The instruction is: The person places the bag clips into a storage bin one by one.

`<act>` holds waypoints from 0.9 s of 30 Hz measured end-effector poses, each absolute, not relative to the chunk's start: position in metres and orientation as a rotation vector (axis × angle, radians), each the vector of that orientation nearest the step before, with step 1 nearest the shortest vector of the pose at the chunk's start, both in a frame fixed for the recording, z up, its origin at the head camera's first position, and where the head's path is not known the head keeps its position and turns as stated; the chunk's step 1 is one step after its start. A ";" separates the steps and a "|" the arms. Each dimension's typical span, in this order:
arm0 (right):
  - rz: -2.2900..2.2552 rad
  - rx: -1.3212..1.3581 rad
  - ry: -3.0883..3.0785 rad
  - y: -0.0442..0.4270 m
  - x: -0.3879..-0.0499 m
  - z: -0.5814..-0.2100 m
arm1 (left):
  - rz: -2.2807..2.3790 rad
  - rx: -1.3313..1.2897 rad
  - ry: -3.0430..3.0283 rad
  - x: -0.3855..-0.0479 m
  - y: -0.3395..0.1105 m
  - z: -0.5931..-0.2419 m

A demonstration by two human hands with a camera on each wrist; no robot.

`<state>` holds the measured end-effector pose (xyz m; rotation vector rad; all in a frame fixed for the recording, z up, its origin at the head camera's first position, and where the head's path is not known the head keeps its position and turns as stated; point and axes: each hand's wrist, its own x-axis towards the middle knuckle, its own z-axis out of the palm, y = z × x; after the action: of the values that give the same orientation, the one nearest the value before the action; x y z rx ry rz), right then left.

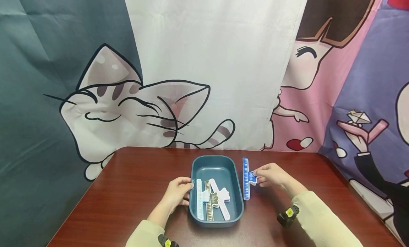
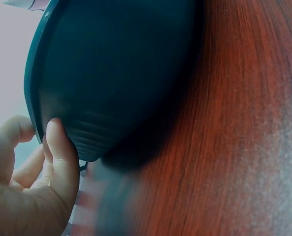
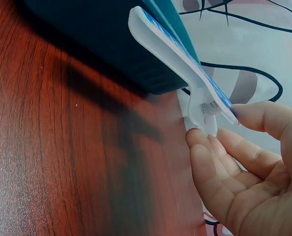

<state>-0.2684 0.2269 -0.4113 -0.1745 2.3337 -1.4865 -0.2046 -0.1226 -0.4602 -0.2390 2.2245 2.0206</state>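
Note:
A dark teal plastic tray stands on the table. Its left rim is pinched by my left hand, with the thumb and a finger on either side of the wall in the left wrist view. Right of the tray, my right hand pinches the handle of a blue-and-white ruler clip between thumb and fingers. That clip is held off the table, its long edge beside the tray's right wall. Inside the tray lie a light blue clip, a gold-and-dark clip and a pale pink clip, side by side and partly overlapping.
The brown wooden table has rounded far corners. Behind it hangs a printed cloth with a cartoon cat and figures. Black devices are strapped on both wrists, over pale sleeves.

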 end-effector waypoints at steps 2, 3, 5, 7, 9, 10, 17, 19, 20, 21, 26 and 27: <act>-1.491 -0.176 2.330 0.226 -0.269 -0.411 | 2.017 -0.237 2.228 -0.204 -0.123 -0.460; -1.494 -0.180 2.326 0.226 -0.269 -0.410 | 2.017 -0.238 2.229 -0.204 -0.123 -0.460; -1.501 -0.196 2.312 0.226 -0.269 -0.409 | 2.018 -0.237 2.227 -0.204 -0.123 -0.460; -1.515 -0.207 2.291 0.226 -0.268 -0.408 | 2.019 -0.238 2.226 -0.204 -0.123 -0.460; -1.525 -0.214 2.276 0.226 -0.267 -0.406 | 2.020 -0.241 2.224 -0.204 -0.123 -0.460; -1.530 -0.214 2.270 0.225 -0.267 -0.405 | 2.021 -0.242 2.223 -0.204 -0.123 -0.460; -1.539 -0.203 2.262 0.224 -0.265 -0.401 | 2.023 -0.243 2.215 -0.204 -0.123 -0.460; -1.538 -0.207 2.258 0.224 -0.265 -0.400 | 2.022 -0.244 2.214 -0.204 -0.123 -0.460; -1.538 -0.203 2.256 0.224 -0.265 -0.400 | 2.022 -0.243 2.214 -0.204 -0.123 -0.460; -1.541 -0.200 2.251 0.224 -0.265 -0.400 | 2.021 -0.244 2.216 -0.204 -0.123 -0.460; -1.551 -0.223 2.217 0.221 -0.263 -0.396 | 2.020 -0.246 2.216 -0.204 -0.123 -0.460; -1.553 -0.232 2.210 0.220 -0.263 -0.396 | 2.019 -0.248 2.216 -0.204 -0.123 -0.460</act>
<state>-0.2626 0.2200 -0.3956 -0.2317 2.2099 -1.5531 -0.2043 -0.1226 -0.4598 -0.2480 2.2161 2.0191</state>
